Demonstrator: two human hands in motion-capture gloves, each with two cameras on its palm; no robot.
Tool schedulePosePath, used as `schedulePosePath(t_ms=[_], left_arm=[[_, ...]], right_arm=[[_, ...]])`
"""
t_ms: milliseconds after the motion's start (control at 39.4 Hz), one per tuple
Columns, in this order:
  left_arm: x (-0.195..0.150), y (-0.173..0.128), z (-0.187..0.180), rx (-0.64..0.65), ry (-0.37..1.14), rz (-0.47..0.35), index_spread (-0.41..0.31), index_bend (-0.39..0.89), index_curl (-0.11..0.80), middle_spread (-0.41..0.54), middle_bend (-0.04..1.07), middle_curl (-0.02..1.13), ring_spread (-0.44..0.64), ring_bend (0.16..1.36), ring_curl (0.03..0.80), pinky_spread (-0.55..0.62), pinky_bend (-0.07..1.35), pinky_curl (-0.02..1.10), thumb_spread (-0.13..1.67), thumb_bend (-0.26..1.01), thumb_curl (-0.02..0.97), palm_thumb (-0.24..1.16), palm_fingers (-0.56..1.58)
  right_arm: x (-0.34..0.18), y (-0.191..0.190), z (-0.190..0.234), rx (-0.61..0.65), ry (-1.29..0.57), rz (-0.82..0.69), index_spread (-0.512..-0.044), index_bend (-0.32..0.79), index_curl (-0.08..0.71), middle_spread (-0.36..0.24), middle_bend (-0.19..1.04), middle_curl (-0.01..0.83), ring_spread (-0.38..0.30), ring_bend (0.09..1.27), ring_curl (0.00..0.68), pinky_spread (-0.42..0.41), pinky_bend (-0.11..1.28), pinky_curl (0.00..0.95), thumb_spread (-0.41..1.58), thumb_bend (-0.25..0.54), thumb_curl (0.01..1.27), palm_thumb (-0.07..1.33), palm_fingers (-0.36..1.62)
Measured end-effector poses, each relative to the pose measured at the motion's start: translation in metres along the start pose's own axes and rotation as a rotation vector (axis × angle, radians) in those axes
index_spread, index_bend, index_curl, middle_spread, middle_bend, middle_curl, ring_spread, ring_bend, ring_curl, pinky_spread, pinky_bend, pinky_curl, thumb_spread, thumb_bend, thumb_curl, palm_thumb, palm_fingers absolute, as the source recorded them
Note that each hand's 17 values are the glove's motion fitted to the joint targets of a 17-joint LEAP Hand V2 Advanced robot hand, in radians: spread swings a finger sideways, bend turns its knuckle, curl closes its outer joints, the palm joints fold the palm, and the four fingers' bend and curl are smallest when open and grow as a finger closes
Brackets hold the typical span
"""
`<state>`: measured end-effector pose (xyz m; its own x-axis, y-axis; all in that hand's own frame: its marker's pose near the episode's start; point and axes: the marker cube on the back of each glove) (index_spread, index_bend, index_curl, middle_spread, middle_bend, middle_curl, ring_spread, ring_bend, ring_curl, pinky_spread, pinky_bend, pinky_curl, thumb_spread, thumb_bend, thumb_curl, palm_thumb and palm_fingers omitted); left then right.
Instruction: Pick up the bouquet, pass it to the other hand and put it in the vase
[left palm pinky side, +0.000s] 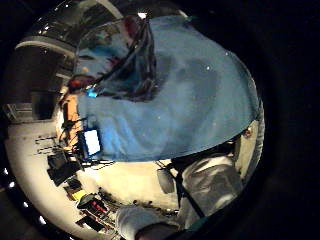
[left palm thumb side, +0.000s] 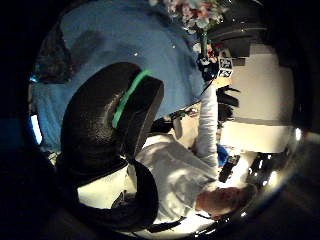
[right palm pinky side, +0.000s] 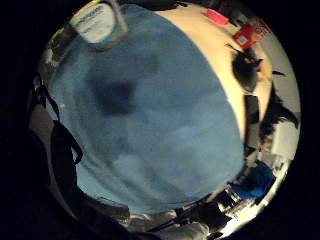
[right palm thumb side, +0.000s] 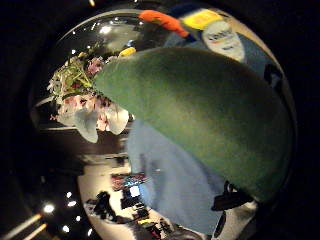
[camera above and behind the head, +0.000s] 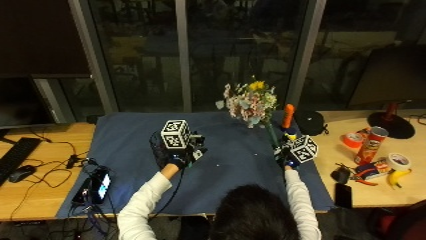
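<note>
Holding hand: right hand (camera above and behind the head: 287, 156) has its fingers curled round the green stem of the bouquet (camera above and behind the head: 251, 104), near the blue cloth's (camera above and behind the head: 226, 165) right edge
Left hand (camera above and behind the head: 177, 156): above the cloth, thumb bent, holds nothing
Bouquet: upright, flowers high above the cloth
Vase (camera above and behind the head: 160, 148): dark, just beside the left hand
Farther: orange object (camera above and behind the head: 288, 115) behind the stem

We see a blue cloth (right palm pinky side: 150, 115) spread over a pale table (right palm pinky side: 210, 40), filling most of the frame, with a dark shadow patch on it. A cylindrical can (right palm pinky side: 97, 22) lies at the cloth's edge. Beyond the cloth, red items (right palm pinky side: 245, 35) and a black object (right palm pinky side: 245, 70) sit on the table.
</note>
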<state>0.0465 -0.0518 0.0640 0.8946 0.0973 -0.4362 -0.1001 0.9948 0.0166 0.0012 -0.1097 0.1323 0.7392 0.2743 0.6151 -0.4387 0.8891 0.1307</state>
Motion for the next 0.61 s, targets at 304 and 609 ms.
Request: schedulePosePath(t_ms=[304,609], left_arm=[[0.071,-0.072,-0.032,0.174,0.483,0.048,0.061,0.20,0.222,0.344,0.16,0.32,0.35,0.74,0.275,0.33,0.60,0.34,1.22,0.02,0.272,0.25,0.08],[0.138,-0.113,-0.039,0.222,0.687,0.068,0.086,0.16,0.263,0.333,0.17,0.30,0.35,0.72,0.270,0.32,0.57,0.34,1.16,0.01,0.310,0.37,0.10]], right_arm=[[-0.123,0.040,-0.027,-0.006,-0.648,-0.121,-0.221,0.53,0.476,-0.154,0.84,0.646,-0.184,1.04,0.585,-0.194,0.83,0.547,1.13,-0.010,0.36,0.89,1.41],[-0.203,0.073,-0.016,0.145,-0.775,-0.208,-0.214,0.50,0.520,-0.142,0.89,0.647,-0.178,1.08,0.602,-0.188,0.85,0.585,1.07,-0.008,0.44,0.96,1.36]])
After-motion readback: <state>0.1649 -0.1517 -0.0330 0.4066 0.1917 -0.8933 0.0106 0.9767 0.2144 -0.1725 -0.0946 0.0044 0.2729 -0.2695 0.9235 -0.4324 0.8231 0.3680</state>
